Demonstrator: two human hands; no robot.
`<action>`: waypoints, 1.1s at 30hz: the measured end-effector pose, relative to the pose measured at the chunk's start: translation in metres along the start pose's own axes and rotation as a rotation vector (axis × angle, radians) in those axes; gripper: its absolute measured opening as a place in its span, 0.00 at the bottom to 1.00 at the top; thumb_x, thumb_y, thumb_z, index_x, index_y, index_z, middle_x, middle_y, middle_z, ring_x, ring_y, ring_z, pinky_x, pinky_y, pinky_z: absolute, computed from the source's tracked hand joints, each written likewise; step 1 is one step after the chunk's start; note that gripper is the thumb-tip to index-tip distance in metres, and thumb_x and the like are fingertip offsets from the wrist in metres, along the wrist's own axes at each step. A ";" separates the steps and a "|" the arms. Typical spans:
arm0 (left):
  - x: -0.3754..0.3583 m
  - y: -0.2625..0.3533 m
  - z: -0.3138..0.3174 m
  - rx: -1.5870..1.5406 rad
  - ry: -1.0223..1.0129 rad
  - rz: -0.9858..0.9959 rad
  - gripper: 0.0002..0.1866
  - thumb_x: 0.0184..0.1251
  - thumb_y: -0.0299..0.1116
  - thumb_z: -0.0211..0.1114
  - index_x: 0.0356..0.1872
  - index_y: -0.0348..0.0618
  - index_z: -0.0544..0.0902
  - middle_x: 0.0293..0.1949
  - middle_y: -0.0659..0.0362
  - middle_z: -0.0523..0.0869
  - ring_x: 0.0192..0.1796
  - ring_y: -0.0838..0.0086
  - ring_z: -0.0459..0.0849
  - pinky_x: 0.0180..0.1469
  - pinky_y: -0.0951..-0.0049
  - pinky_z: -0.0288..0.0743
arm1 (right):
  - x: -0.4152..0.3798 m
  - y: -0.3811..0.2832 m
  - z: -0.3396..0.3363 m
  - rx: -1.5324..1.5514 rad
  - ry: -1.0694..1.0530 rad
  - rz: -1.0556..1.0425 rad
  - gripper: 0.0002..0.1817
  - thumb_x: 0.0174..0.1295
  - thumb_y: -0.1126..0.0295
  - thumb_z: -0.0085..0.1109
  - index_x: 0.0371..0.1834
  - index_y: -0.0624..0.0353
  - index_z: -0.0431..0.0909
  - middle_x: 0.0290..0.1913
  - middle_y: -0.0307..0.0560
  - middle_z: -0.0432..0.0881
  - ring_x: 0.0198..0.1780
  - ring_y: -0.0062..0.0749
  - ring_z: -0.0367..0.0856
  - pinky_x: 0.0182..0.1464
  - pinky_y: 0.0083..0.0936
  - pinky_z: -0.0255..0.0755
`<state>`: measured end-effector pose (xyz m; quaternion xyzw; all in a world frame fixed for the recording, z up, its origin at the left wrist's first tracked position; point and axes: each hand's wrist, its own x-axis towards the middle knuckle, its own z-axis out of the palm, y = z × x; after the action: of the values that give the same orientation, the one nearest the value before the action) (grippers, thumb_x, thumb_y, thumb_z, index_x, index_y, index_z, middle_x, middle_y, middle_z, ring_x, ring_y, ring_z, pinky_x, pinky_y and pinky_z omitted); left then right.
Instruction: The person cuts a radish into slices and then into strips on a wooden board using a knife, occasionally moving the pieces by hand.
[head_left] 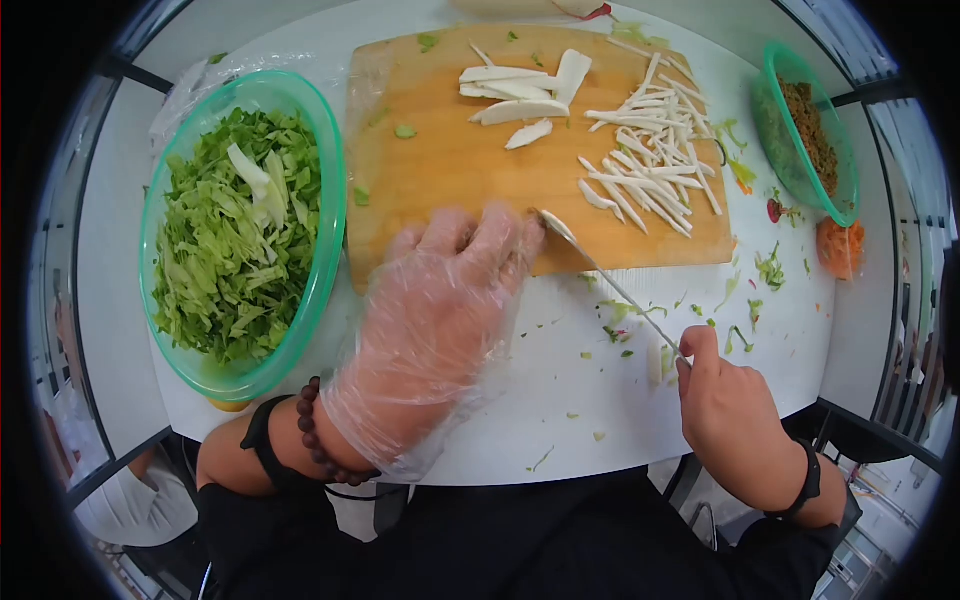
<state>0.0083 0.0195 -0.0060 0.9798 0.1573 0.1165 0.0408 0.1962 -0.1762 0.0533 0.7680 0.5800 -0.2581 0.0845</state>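
Note:
My left hand, in a clear plastic glove, rests with its fingertips on the near edge of the wooden cutting board. Its fingers are bent and close together; what they may hold is hidden. My right hand is bare and closed around the handle of a knife. The blade points up and left, its tip at the board beside my left fingertips, with something white along it. White strips lie on the board's right part, and thicker white slices lie near its top middle.
A green bowl of chopped leafy greens stands at the left. At the upper right is a green basket with brown crumbly food, beside an orange heap. Green scraps dot the white table.

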 end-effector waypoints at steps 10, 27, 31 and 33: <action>0.000 -0.003 0.003 0.006 0.022 0.014 0.28 0.51 0.25 0.68 0.59 0.37 0.83 0.45 0.54 0.78 0.45 0.61 0.79 0.48 0.64 0.77 | 0.007 0.016 -0.005 0.024 0.073 0.008 0.10 0.73 0.74 0.53 0.52 0.63 0.64 0.22 0.59 0.79 0.26 0.59 0.81 0.30 0.51 0.73; 0.030 0.031 -0.040 -0.127 0.027 -0.109 0.27 0.64 0.31 0.69 0.64 0.37 0.77 0.56 0.47 0.80 0.57 0.51 0.81 0.57 0.56 0.78 | 0.009 0.086 0.021 -0.171 0.634 -0.150 0.16 0.64 0.71 0.65 0.52 0.59 0.71 0.28 0.43 0.80 0.24 0.38 0.83 0.25 0.33 0.72; 0.044 0.040 -0.042 -0.147 0.036 0.107 0.24 0.66 0.32 0.68 0.62 0.39 0.79 0.59 0.49 0.81 0.61 0.53 0.80 0.63 0.57 0.75 | 0.004 0.097 0.023 -0.224 0.703 -0.165 0.20 0.61 0.70 0.69 0.53 0.60 0.71 0.28 0.41 0.77 0.24 0.34 0.81 0.25 0.29 0.71; 0.052 0.045 -0.035 -0.152 -0.008 0.201 0.22 0.68 0.34 0.66 0.61 0.41 0.80 0.61 0.51 0.81 0.62 0.57 0.80 0.66 0.56 0.72 | 0.003 0.098 0.022 -0.228 0.718 -0.170 0.23 0.58 0.69 0.72 0.53 0.59 0.72 0.29 0.41 0.76 0.24 0.35 0.80 0.26 0.30 0.71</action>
<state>0.0609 -0.0053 0.0444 0.9852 0.0487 0.1275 0.1038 0.2818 -0.2141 0.0164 0.7443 0.6593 0.0875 -0.0608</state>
